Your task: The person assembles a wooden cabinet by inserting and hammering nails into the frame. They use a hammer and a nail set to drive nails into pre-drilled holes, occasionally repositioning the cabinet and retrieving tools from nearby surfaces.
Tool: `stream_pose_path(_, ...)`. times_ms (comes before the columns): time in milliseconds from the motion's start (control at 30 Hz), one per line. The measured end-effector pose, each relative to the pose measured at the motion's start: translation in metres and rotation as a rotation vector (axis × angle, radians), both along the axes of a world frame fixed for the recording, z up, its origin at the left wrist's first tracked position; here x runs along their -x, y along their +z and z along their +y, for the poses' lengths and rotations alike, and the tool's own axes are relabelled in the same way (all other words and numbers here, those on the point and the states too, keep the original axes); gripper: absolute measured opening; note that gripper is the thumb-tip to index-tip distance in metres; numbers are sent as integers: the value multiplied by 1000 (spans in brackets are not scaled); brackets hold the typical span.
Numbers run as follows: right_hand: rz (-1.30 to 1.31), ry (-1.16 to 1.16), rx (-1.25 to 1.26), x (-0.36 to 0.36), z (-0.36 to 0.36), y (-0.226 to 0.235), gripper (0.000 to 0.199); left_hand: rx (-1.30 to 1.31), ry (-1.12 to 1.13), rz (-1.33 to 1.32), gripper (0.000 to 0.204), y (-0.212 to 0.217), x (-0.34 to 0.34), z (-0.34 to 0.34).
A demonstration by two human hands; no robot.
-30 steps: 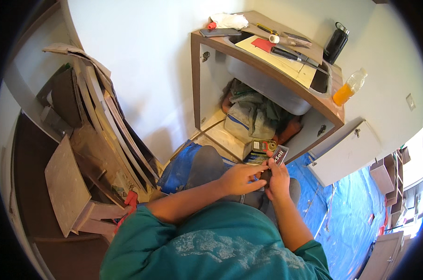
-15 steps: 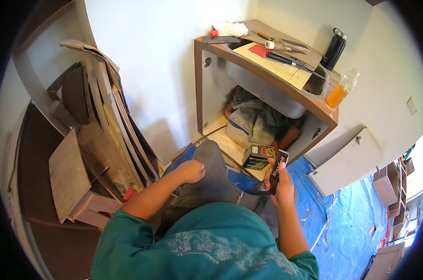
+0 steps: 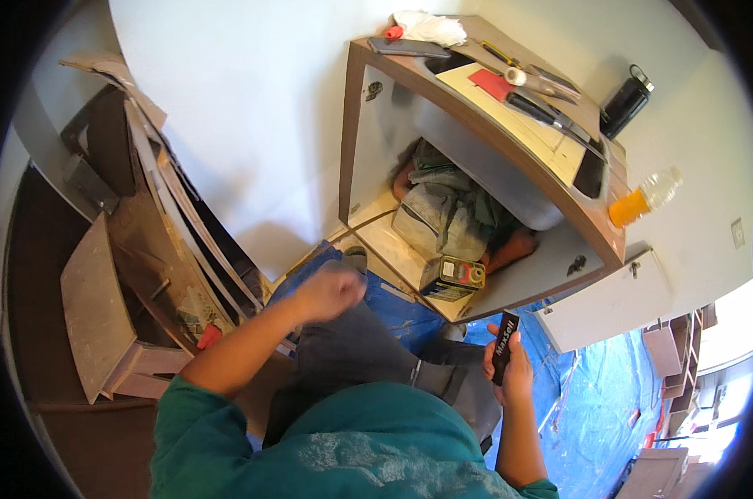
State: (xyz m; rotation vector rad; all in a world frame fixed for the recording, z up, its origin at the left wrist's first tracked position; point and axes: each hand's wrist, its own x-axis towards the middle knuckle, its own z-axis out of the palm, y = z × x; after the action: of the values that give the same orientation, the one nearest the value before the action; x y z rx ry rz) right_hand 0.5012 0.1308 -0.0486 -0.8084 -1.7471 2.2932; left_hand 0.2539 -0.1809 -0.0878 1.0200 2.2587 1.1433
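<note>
My right hand grips a slim black rectangular bar with pale lettering along it, held upright beside my right leg. Its kind does not show. My left hand is a loosely curled fist over my left knee, slightly blurred, and nothing sticks out of it. Ahead stands an open wooden sink cabinet. On its floor, nearest my hands, sits a dark metal can with a yellow top. Behind the can, crumpled grey-green cloths lie heaped over a box.
Across the sink lie a cream board, a black-handled knife and a red scraper. A bottle of orange drink and a black flask stand right. Boards lean left; blue plastic sheeting covers the floor.
My body and view have shifted, so the cabinet sits tilted and higher right. My left fist has lifted off the knee. My right hand has lowered, away from the can, still holding the black bar.
</note>
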Motion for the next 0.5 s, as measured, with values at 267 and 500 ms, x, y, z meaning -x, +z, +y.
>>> stream_pose_path(267, -159, 123, -351, 63, -7, 49, 69, -1461, 410, -778, 48, 81, 258, 136)
stream_pose_path(500, -275, 231, -565, 103, 8, 79, 66, -1710, 324, -843, 57, 90, 294, 160)
